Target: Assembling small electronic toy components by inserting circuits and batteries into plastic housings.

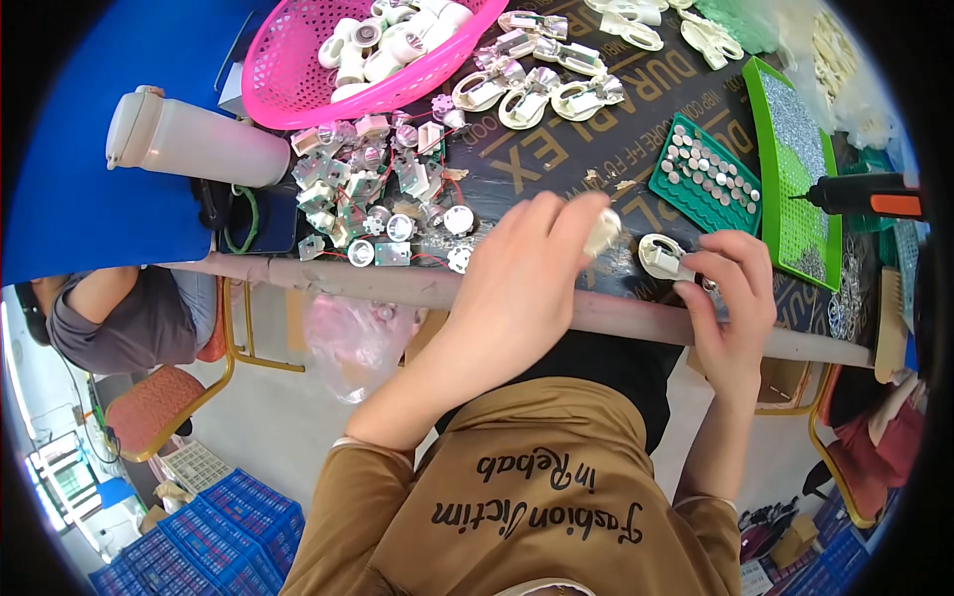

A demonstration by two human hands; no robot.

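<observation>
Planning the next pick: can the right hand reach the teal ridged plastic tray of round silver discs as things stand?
Likely yes: the tray lies just beyond the right hand, with nothing visible between them. It seems to pinch a white oval plastic housing, so may need to let go first.

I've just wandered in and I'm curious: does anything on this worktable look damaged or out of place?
The dark tabletop shows pale, ragged patches just beyond the left hand, breaking its printed surface; they could be wear or scraps. Nothing else clearly stands out.
</observation>
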